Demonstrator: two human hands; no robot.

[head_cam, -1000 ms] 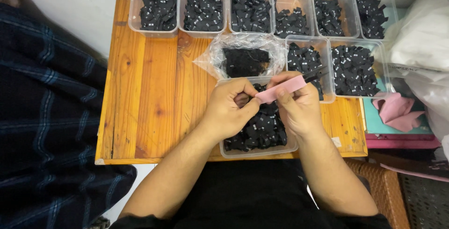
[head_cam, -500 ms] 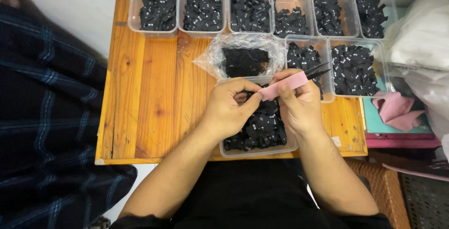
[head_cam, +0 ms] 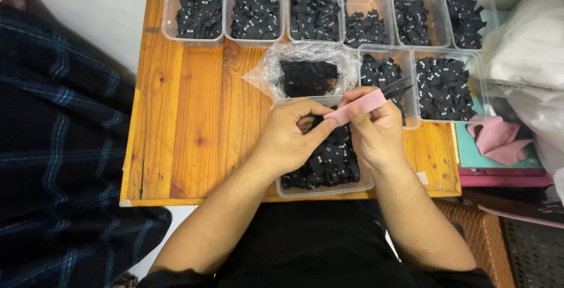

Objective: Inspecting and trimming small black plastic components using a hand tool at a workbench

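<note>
Hands are meeting over a clear plastic tub (head_cam: pixel 320 189) of small black fabric pieces, sitting at the near edge of a wooden table (head_cam: pixel 188 117). The right hand (head_cam: pixel 376 132) is gripping a pair of snips with a pink handle (head_cam: pixel 355 107), its fingers wrapped around the handle and the thumb lying along the top; the dark blades are pointing up and to the right, over a neighbouring tub (head_cam: pixel 388 82). The left hand (head_cam: pixel 291 135) is curling inward, thumb and forefinger pinched together at the near end of the pink handle, on something too small and hidden to make out.

Compared with the frames from a second and half a second ago, very little is changing: both hands are staying over the same tub, and the snips are keeping the same tilt. The left fingertips are holding the same pinch beside the handle.

Just behind the hands, a crumpled clear bag (head_cam: pixel 305 73) is holding a dark wad. Along the far edge, a row of six tubs (head_cam: pixel 255 9) is filled with more black pieces. At the left, a dark plaid cloth (head_cam: pixel 59 147) is lying beside the table, and at the right a pink cloth (head_cam: pixel 499 138) is resting on a teal surface.
</note>
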